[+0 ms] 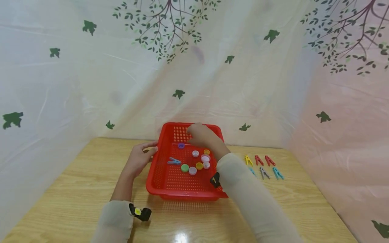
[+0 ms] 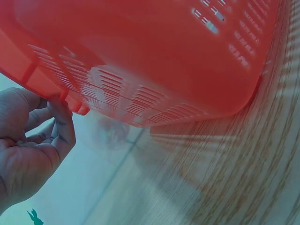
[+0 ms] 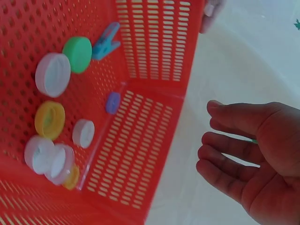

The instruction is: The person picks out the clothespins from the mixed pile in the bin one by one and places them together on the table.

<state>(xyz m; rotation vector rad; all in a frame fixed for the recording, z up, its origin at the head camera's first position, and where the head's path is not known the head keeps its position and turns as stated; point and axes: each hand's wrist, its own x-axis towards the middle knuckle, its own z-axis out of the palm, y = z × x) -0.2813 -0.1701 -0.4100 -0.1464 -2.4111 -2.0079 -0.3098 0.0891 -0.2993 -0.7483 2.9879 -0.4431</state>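
Note:
A red plastic basket (image 1: 188,193) with slotted walls stands on the table. My left hand (image 1: 139,160) grips its left rim; in the left wrist view the fingers (image 2: 60,124) curl at the rim's edge. Above the far right part of the basket is my right hand (image 1: 203,135), its fingers loosely extended and holding nothing in the right wrist view. On the basket floor lie a light blue clothespin (image 1: 174,161), a green bottle cap (image 1: 184,167), a purple cap (image 1: 181,145), a yellow cap (image 1: 199,166) and several white or clear caps (image 1: 192,171).
Right of the basket, clothespins lie on the wooden table (image 1: 76,182) in two rows: a yellow one (image 1: 248,160), red ones (image 1: 269,160), a grey one (image 1: 264,173) and blue ones (image 1: 278,173). A pale curtain (image 1: 136,87) with leaf prints hangs behind the table.

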